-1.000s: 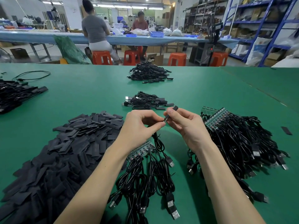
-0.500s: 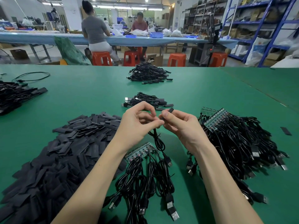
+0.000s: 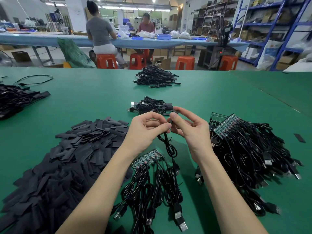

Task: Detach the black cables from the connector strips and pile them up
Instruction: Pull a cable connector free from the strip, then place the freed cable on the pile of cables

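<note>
The two hands have come a little higher and closer together than a moment ago, and the small black piece at the right fingertips now pokes out less.

The big green table (image 3: pixel 211 92) holds everything. On its left side lies a wide heap of flat black strips (image 3: pixel 67 166). On its right side sits a big tangle of black cables (image 3: pixel 249 154) with green connector strips (image 3: pixel 226 124) on top. Near the person, one more green strip (image 3: pixel 148 157) lies on the table with a bunch of cables (image 3: pixel 152 196) running from it. Further away is a small pile of loose cables (image 3: pixel 152 106), and a bigger pile (image 3: pixel 157 78) lies behind that.

The left hand (image 3: pixel 145 130) pinches one black cable (image 3: pixel 170 149), which hangs down in a loop between the two arms. The right hand (image 3: pixel 190 127) pinches the top end of that same cable, finger and thumb curled round it. The two hands touch at the fingertips.
</note>
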A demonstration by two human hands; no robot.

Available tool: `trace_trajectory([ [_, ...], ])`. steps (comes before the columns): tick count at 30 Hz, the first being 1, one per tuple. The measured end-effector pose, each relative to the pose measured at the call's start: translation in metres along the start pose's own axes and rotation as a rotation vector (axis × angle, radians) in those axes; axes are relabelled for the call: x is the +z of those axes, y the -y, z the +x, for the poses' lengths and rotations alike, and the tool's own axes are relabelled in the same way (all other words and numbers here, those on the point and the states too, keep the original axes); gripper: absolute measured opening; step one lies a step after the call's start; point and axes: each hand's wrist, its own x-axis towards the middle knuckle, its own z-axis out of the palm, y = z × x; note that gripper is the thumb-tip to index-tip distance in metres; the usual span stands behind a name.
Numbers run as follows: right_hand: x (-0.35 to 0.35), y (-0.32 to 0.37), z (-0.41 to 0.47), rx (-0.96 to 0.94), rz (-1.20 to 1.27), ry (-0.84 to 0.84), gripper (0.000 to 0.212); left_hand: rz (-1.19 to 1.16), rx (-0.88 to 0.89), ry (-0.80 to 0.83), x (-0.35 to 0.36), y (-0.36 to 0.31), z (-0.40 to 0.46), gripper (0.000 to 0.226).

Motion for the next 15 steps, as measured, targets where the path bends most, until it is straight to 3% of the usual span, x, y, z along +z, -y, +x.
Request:
trace_trajectory([
  [7,0.000,-0.003,0.001,-0.006,0.006,-0.053,0.021,0.054,-0.043,-0.036,0.005,0.005,0.001,0.018],
  [11,-0.002,-0.001,0.004,-0.029,0.038,-0.196,0.018,0.166,-0.257,0.039,0.013,0.011,-0.002,0.036],
  [15,-0.008,0.007,0.006,0.048,-0.026,-0.145,0.034,0.016,-0.265,-0.036,0.016,0.010,-0.003,0.018],
])
